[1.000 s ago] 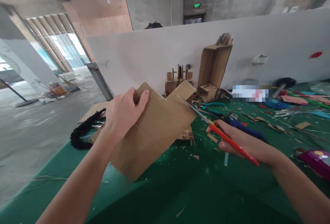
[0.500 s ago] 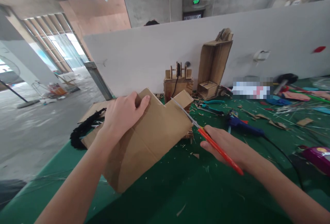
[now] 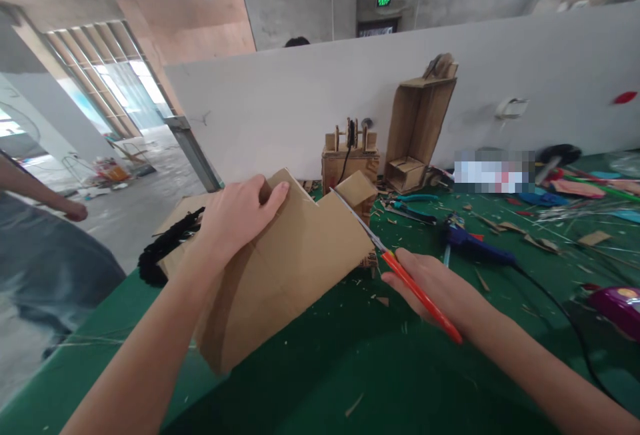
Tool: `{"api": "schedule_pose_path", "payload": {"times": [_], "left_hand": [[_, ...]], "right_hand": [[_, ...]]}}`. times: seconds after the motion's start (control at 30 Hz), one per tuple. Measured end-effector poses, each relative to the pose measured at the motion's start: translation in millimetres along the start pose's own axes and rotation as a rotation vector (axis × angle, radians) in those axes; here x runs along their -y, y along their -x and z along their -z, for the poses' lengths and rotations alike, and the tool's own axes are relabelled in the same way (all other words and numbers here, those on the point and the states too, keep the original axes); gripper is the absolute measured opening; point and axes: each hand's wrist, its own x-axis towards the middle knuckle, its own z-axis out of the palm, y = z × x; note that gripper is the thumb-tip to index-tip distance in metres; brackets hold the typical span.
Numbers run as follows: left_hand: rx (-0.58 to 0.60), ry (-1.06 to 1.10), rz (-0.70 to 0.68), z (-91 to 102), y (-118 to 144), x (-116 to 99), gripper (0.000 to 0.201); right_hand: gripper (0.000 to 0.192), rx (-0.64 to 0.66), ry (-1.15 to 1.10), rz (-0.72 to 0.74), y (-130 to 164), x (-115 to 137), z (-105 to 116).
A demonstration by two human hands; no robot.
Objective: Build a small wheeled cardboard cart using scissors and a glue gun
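My left hand (image 3: 247,211) grips the upper left edge of a brown cardboard sheet (image 3: 295,255), thumb on top and fingers out of sight beneath. The sheet has a notch in its far edge, with a tab (image 3: 356,188) to the right of it. In my right hand (image 3: 425,278) are red-handled scissors (image 3: 417,295), their blades laid across the base of that tab. Just behind the sheet stands a cardboard box (image 3: 350,165) carrying a spool with black cord. A taller, open-fronted cardboard box (image 3: 423,125) leans by the white partition.
Pliers (image 3: 413,208) and a blue glue gun (image 3: 475,248) with a trailing cord lie to the right on the green table (image 3: 300,395). Cardboard scraps (image 3: 540,241) are scattered there. A black fuzzy thing (image 3: 155,258) lies left. A person (image 3: 45,241) is at the far left.
The scissors have shifted slightly left, and the tab now bends along the blades. At the far left a person has come into view. The camera view has shifted a little.
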Motion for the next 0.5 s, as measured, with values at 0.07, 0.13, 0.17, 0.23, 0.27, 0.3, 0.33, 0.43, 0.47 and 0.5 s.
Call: {"api": "schedule_pose_path", "payload": {"times": [0.07,0.13,0.17,0.23,0.27,0.3,0.33,0.43,0.47,0.5], "left_hand": [[0.004,0.011,-0.009,0.7,0,-1,0.060],[0.008,0.021,-0.018,0.7,0,-2,0.059],[0.012,0.025,-0.022,0.5,0,-2,0.059],[0.013,0.034,-0.020,-0.4,-1,-1,0.060],[0.012,0.041,-0.012,-0.7,-1,1,0.060],[0.007,0.049,0.004,-0.9,-2,3,0.059],[-0.004,0.057,0.028,-0.7,-3,6,0.059],[-0.053,0.064,0.122,1.1,-6,17,0.059],[-0.071,0.060,0.151,2.1,-7,21,0.059],[-0.085,0.059,0.175,3.1,-7,25,0.059]], "right_hand": [[0.030,-0.006,0.000,-0.010,-1,-1,-1],[0.030,-0.019,-0.021,-0.009,-3,-5,-3],[0.030,-0.018,-0.045,-0.006,-4,-8,-3],[0.032,-0.004,-0.119,-0.003,-5,-13,-4],[0.033,0.011,-0.152,0.004,-4,-15,-3],[0.034,0.024,-0.177,0.017,-4,-17,-1],[0.034,0.034,-0.192,0.033,-3,-18,1],[0.033,0.078,-0.195,0.068,2,-20,12],[0.034,0.106,-0.204,0.067,4,-20,15],[0.034,0.135,-0.218,0.064,5,-21,18]]}}
